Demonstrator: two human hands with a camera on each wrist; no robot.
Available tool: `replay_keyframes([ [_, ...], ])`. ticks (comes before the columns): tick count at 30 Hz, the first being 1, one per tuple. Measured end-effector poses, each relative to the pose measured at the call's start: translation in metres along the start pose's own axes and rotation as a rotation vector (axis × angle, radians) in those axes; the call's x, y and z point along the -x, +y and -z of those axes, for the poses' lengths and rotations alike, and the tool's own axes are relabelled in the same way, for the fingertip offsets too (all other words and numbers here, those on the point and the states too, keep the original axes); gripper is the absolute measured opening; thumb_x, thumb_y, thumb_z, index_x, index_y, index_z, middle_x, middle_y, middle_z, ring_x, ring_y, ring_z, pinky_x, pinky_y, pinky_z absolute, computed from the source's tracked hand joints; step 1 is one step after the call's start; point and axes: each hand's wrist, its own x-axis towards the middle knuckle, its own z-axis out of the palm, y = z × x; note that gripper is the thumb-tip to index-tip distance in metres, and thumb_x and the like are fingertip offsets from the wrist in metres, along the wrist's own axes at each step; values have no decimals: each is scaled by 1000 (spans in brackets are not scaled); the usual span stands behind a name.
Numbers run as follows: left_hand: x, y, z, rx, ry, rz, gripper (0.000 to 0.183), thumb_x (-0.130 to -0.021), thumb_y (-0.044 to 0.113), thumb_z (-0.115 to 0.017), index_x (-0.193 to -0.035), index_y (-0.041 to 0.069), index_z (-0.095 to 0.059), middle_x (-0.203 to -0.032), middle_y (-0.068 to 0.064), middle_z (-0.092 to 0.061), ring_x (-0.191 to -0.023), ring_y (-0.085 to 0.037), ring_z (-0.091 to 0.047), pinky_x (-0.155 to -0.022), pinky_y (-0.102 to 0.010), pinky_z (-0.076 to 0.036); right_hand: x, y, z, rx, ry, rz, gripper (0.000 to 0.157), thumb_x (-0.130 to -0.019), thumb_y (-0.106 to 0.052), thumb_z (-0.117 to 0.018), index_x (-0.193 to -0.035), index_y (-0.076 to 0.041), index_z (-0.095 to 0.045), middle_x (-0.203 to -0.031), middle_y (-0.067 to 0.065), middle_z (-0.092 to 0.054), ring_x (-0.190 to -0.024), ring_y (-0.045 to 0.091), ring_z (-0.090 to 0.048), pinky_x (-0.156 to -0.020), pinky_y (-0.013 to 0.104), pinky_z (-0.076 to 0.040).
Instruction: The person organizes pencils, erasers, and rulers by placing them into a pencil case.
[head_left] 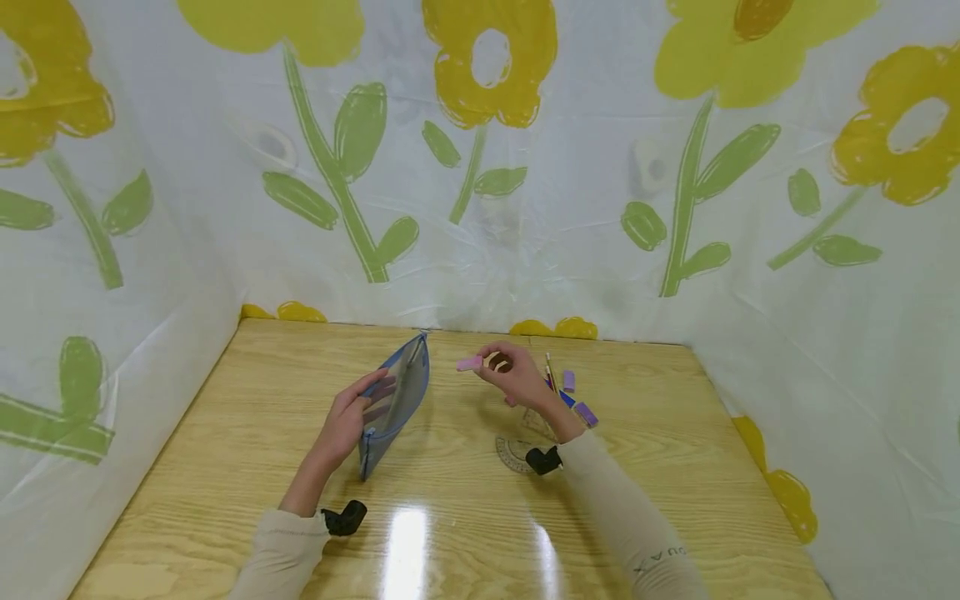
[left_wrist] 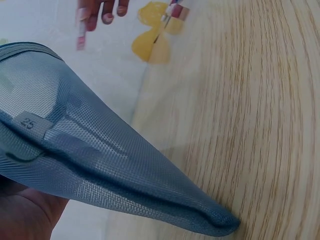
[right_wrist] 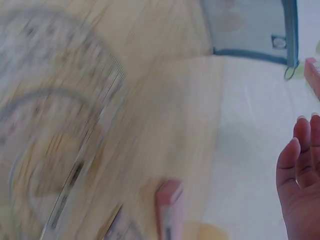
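Observation:
My left hand [head_left: 343, 429] holds a blue-grey mesh zip pouch [head_left: 411, 392] by its left side, tilted, with its mouth spread open. Some of the fingers show through the mesh. In the left wrist view the pouch's seamed lower corner [left_wrist: 215, 220] is close over the wooden table, and a small "25" tag [left_wrist: 32, 125] sits on its side. Over the table to the right of the pouch, my right hand [head_left: 517, 379] pinches a pink eraser [head_left: 469, 363] between thumb and fingers. That eraser [right_wrist: 313, 75] is cut off by the frame edge in the right wrist view.
Right of the pouch lie a clear protractor [head_left: 512, 455], a clear set square [head_left: 536, 423], pencils [head_left: 551, 371] and purple erasers [head_left: 586, 414]. Another pink eraser [right_wrist: 170, 207] lies near the protractor. A white flowered sheet [head_left: 555, 233] walls the table's back and sides.

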Motion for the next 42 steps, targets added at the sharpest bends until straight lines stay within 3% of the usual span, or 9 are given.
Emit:
replay_keyframes([
  [5,1,0,-1,-11,-1,-3,55,-101,-4,-16,-155,-9,-30,-155,-33,-37,-143,-48,-38,-114,-59,-37,-7,-9,-12,20,-17,33,24,-99,-7,-64,-121,3,-63,-115,22,-63,-90,35,-61,-73,34,-53],
  [9,0,-1,-2,-4,-3,-2,51,-105,-1,-18,-155,-10,-30,-155,-34,-35,-143,-49,-37,-115,-60,-36,-4,-35,-15,-10,-31,39,22,-99,-5,-63,-119,5,-63,-112,23,-63,-92,38,-61,-75,36,-54],
  [11,-1,-1,-3,-4,-7,-2,50,-107,0,-18,-154,-10,-29,-155,-34,-35,-143,-49,-37,-115,-60,-36,-4,-37,-16,-32,-35,44,22,-99,-4,-63,-118,6,-63,-111,23,-64,-92,38,-61,-76,36,-54],
  [16,-2,-2,-5,-10,-9,-19,49,-107,0,-19,-153,-11,-30,-154,-35,-36,-142,-50,-38,-114,-60,-37,-13,-18,-25,-46,-34,57,23,-99,-7,-64,-120,3,-63,-113,21,-63,-91,36,-61,-76,37,-54],
  [28,-1,-5,-7,3,-11,-24,49,-107,0,-18,-153,-11,-31,-153,-36,-37,-142,-50,-39,-114,-61,-37,-19,-19,-37,-40,-61,95,17,-99,-11,-66,-115,-7,-65,-106,10,-64,-82,20,-59,-67,27,-52],
  [42,0,-4,-11,-9,-12,-19,49,-107,0,-19,-153,-11,-31,-154,-34,-37,-141,-50,-39,-113,-63,-37,-24,-18,-42,17,-28,137,17,-99,-13,-67,-114,-7,-66,-109,11,-66,-85,25,-60,-68,30,-51],
])
